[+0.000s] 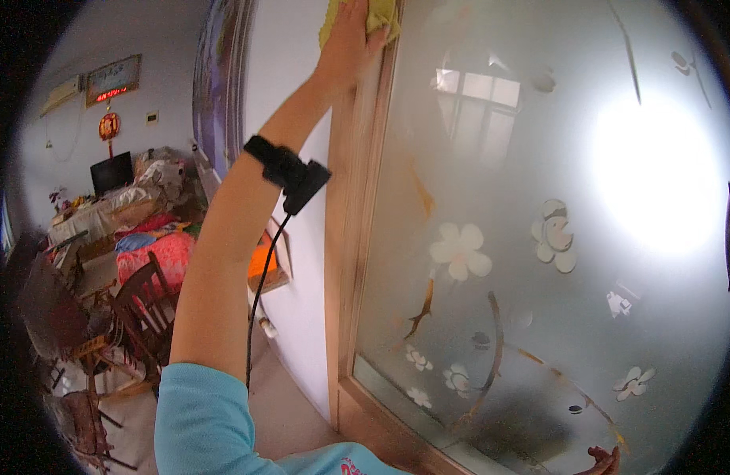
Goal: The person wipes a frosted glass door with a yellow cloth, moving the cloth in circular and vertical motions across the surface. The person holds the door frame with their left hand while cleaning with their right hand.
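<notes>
My left hand [346, 50] is raised to the top of the view, pressing a yellow cloth [381, 16] against the upper part of a wooden frame [365, 172]. The cloth's upper part is cut off by the picture's edge. Right of the frame stretches a frosted glass panel [513, 178] decorated with white flowers and brown branches. At the bottom right, only part of my right hand [605, 460] shows in front of the glass, its fingers bent. Whether it touches the pane is unclear. A black strap with a device [290, 172] and cable sits on my left forearm.
A white wall [299, 237] adjoins the frame, with an orange item [262, 261] beside it. Further left are a dark wooden chair [148, 300], a bed or seat with pink fabric [157, 258], a cluttered table [97, 219] and a black screen [111, 174]. Glare whitens the glass at right.
</notes>
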`<state>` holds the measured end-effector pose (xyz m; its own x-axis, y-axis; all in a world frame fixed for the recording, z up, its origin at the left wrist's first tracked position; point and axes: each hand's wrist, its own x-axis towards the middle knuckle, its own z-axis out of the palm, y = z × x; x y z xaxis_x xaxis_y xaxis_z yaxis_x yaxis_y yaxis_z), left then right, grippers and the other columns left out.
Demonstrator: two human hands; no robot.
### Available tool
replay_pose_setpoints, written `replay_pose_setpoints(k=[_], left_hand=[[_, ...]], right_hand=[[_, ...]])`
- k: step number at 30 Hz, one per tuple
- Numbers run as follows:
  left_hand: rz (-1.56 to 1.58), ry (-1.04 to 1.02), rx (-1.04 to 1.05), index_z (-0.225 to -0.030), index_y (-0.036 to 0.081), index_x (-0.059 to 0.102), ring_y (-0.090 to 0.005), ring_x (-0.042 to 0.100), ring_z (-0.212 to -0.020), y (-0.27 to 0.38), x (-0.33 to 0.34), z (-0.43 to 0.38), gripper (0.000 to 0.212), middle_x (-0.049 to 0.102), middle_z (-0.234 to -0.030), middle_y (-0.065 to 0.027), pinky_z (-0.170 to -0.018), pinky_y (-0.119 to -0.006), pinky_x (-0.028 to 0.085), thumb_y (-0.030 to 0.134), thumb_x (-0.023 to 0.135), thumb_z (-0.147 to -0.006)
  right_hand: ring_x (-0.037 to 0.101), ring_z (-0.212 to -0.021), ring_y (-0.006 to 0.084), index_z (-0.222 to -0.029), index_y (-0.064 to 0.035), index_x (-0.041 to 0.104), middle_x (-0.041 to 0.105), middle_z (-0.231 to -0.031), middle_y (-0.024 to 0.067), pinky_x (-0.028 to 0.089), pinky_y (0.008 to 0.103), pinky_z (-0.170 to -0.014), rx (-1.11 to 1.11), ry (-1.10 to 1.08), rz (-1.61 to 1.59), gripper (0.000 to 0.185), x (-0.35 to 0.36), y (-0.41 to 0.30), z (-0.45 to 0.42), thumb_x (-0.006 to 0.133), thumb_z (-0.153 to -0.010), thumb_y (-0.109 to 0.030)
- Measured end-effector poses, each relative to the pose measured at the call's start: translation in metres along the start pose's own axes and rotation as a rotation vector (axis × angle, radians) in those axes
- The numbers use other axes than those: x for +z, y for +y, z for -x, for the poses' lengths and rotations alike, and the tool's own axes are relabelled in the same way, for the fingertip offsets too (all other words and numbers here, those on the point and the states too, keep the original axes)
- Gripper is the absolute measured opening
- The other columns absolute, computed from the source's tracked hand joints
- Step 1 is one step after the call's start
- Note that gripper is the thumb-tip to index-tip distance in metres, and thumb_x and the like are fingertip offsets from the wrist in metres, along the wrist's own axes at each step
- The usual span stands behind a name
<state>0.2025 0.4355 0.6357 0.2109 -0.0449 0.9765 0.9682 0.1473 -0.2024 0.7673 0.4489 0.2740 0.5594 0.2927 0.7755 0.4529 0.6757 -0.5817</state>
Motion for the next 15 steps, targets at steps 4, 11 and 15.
replay_pose_setpoints(k=[4,11,15], left_hand=[[0.097,-0.130,-0.163,-0.142,-0.001,0.014,-0.0333,0.014,-0.137,0.047,-0.019,0.091,0.066,0.017,-0.146,-0.0242,-0.112,-0.037,0.013,0.023,0.049,-0.090],[0.126,-0.293,-0.297,-0.140,-0.005,0.011,-0.0413,0.010,-0.136,0.099,-0.049,0.238,0.077,0.011,-0.146,-0.0269,-0.112,-0.043,0.013,0.003,0.056,-0.079],[0.084,-0.420,-0.359,-0.139,-0.007,0.009,-0.0432,0.009,-0.136,0.123,-0.067,0.322,0.081,0.010,-0.145,-0.0295,-0.112,-0.044,0.012,-0.001,0.057,-0.075]], right_hand=[[0.059,-0.057,0.0239,-0.098,0.0075,0.055,0.062,-0.069,0.0177,0.049,0.0343,-0.062,-0.018,-0.035,-0.022,0.031,0.011,0.000,-0.005,0.048,-0.094,-0.022],[0.059,-0.052,0.0246,-0.096,0.0079,0.056,0.061,-0.065,0.0181,0.049,0.0337,-0.057,-0.049,-0.114,-0.074,0.031,0.023,0.011,-0.007,0.050,-0.093,-0.022],[0.059,-0.052,0.0242,-0.096,0.0080,0.056,0.061,-0.064,0.0178,0.048,0.0326,-0.054,-0.042,-0.115,-0.143,0.030,0.028,0.016,0.000,0.051,-0.093,-0.021]])
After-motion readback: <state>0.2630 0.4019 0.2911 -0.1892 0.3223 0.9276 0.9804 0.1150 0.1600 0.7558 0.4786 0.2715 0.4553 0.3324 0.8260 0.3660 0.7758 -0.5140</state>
